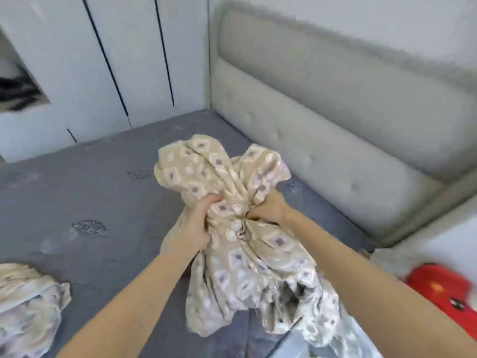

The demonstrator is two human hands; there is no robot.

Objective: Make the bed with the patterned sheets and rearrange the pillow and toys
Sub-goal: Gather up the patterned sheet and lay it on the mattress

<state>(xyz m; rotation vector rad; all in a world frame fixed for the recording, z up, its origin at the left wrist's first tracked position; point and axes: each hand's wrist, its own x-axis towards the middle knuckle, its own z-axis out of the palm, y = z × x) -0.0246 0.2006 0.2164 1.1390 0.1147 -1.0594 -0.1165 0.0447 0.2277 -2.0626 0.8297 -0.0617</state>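
A bunched beige sheet (247, 244) with a purple and white diamond pattern hangs over the grey mattress (77, 197), held up in front of me. My left hand (200, 218) grips a fold on its left side. My right hand (268, 206) grips the gathered cloth on its right, close to the left hand. The sheet's upper part flops away from me toward the headboard, and its lower part drapes down toward me. A second crumpled piece of the same patterned cloth (28, 306) lies at the mattress's near left.
A padded grey headboard (335, 120) runs along the right. White wardrobe doors (103, 60) stand behind the bed's far side. A red toy (444, 288) sits at the right edge. Clear plastic (335, 342) lies at the bottom.
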